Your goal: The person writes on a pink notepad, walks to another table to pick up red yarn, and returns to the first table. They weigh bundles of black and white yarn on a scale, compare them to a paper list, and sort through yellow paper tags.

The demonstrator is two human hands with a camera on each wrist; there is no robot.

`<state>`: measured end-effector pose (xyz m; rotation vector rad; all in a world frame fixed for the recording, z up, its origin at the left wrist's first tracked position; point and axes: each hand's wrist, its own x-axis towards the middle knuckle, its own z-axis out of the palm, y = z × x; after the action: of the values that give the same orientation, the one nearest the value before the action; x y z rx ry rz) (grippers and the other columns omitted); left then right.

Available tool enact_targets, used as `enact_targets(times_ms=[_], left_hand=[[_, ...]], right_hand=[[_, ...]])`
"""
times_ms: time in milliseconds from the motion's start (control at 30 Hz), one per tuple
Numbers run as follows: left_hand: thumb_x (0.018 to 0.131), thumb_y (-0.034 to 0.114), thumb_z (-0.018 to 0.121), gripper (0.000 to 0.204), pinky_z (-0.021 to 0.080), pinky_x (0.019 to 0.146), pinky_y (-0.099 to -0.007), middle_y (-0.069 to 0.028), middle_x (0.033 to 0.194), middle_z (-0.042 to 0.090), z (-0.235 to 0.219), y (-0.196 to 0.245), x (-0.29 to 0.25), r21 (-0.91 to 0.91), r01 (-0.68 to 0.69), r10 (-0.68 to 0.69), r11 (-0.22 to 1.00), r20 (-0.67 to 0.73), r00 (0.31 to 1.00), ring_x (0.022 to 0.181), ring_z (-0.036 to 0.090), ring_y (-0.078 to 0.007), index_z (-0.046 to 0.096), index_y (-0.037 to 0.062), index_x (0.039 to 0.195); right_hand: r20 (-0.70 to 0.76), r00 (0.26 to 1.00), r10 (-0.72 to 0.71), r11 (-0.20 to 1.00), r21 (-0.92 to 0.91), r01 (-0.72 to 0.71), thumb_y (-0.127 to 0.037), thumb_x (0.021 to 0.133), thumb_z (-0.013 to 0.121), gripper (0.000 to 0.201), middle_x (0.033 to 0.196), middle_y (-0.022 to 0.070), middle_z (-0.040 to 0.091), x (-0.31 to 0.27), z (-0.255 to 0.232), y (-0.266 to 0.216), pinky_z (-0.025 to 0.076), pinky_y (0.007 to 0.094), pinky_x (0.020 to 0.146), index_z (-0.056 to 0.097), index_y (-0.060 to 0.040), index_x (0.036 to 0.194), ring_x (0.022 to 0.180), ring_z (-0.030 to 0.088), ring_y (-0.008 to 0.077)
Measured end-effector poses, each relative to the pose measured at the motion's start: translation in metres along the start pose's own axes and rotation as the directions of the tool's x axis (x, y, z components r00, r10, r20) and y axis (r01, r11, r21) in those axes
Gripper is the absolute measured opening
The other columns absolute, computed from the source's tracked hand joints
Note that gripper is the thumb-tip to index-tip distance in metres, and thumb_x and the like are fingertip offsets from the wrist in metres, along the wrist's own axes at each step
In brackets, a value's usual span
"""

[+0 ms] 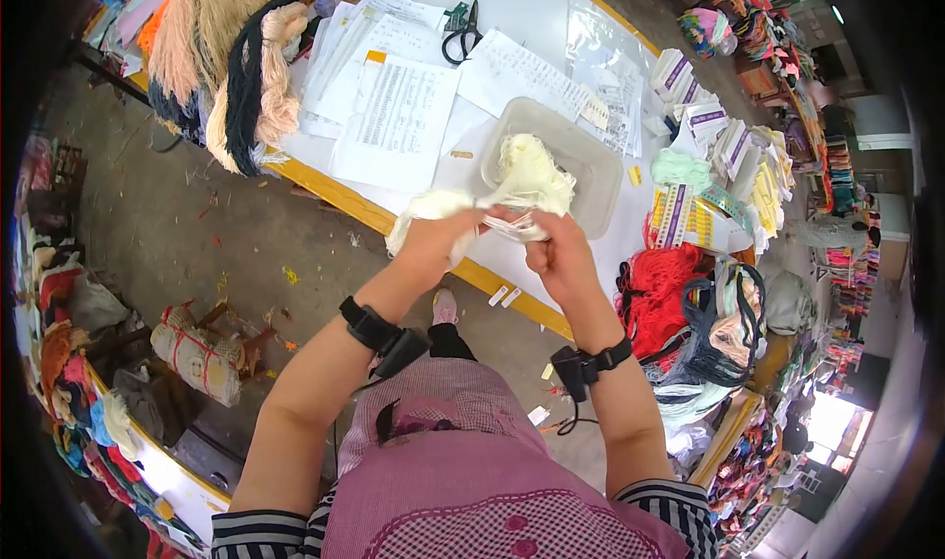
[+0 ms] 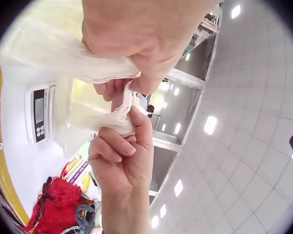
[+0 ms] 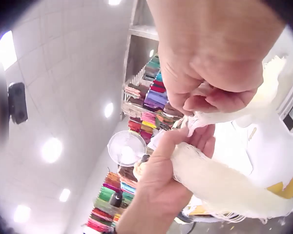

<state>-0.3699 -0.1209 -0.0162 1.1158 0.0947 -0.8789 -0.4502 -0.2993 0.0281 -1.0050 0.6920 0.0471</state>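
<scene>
A cream yarn skein [image 3: 219, 180] is draped through my left hand [image 1: 438, 246], the thumb and fingers curled round it. My right hand [image 1: 568, 256] pinches a bundle of cream strands [image 2: 122, 119] between thumb and fingers, with the other fingers curled in. Both hands almost meet at the strands, over the near edge of a translucent plastic tub [image 1: 602, 190]. More cream yarn [image 1: 535, 170] heaps up in the tub. The left wrist view shows a digital scale [image 2: 38, 114] by the tub.
Printed sheets [image 1: 399, 116] and black-handled scissors [image 1: 463, 35] lie beyond on the white table. Peach and dark yarn hanks [image 1: 241, 67] hang at the left corner. Red yarn [image 1: 658, 293] and labelled cards [image 1: 709, 126] are at the right. The table's yellow edge [image 1: 345, 200] runs below the hands.
</scene>
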Motion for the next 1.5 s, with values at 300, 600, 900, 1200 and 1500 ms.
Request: enact_targets(times_ms=[300, 600, 900, 1200, 1500], left_hand=[[0.099, 0.015, 0.050, 0.016, 0.044, 0.096, -0.0354, 0.0070, 0.064, 0.035, -0.139, 0.060, -0.063, -0.460, -0.080, 0.121, 0.884, 0.059, 0.991, 0.060, 0.041, -0.0086, 0.050, 0.0086, 0.084], [0.095, 0.009, 0.057, 0.022, 0.038, 0.053, -0.0230, 0.0069, 0.060, 0.038, -0.374, 0.021, -0.174, -0.383, -0.330, 0.051, 0.863, -0.585, 0.809, 0.049, 0.035, -0.0068, 0.047, 0.0140, 0.075], [0.089, 0.025, 0.064, 0.032, 0.051, 0.059, -0.0369, -0.0010, 0.058, 0.047, -0.566, -0.020, -0.325, -0.202, -0.463, 0.046, 0.863, -0.881, 0.470, 0.056, 0.053, -0.0189, 0.045, 0.0154, 0.065], [0.095, 0.022, 0.061, 0.020, 0.032, 0.051, -0.0208, 0.0084, 0.056, 0.023, -0.530, 0.005, -0.349, -0.351, -0.539, 0.132, 0.766, -0.734, 0.666, 0.047, 0.025, -0.0045, 0.062, 0.0071, 0.109], [0.095, 0.022, 0.063, 0.020, 0.045, 0.088, -0.0292, 0.0011, 0.086, 0.053, -0.393, 0.024, -0.288, -0.281, -0.477, 0.163, 0.833, -0.699, 0.696, 0.079, 0.052, -0.0116, 0.059, 0.0052, 0.106]], right_hand=[[-0.111, 0.968, -0.224, 0.805, -0.582, 0.119, -0.029, 0.090, 0.069, 0.021, 0.063, -0.0105, 0.046, -0.024, -0.041, -0.162, 0.019, 0.0199, 0.039, 0.065, -0.0091, 0.093, 0.044, 0.029, 0.0003], [-0.285, 0.701, -0.654, 0.633, -0.713, 0.301, -0.035, 0.086, 0.073, 0.028, 0.059, -0.0098, 0.034, -0.066, -0.070, -0.325, 0.015, 0.0220, 0.037, 0.054, -0.0138, 0.087, 0.042, 0.026, 0.0012], [-0.226, 0.431, -0.873, 0.401, -0.837, 0.373, -0.036, 0.089, 0.068, 0.027, 0.064, -0.0085, 0.038, -0.107, -0.058, -0.374, 0.020, 0.0228, 0.040, 0.057, -0.0117, 0.089, 0.044, 0.029, 0.0022], [-0.042, 0.597, -0.801, 0.370, -0.819, 0.438, -0.040, 0.090, 0.067, 0.030, 0.064, -0.0103, 0.037, -0.122, -0.009, -0.371, 0.018, 0.0201, 0.041, 0.060, -0.0102, 0.093, 0.045, 0.026, -0.0004], [-0.044, 0.544, -0.838, 0.434, -0.658, 0.616, -0.032, 0.094, 0.064, 0.023, 0.065, -0.0107, 0.037, -0.102, -0.038, -0.359, 0.020, 0.0191, 0.040, 0.059, -0.0100, 0.099, 0.046, 0.026, -0.0009]])
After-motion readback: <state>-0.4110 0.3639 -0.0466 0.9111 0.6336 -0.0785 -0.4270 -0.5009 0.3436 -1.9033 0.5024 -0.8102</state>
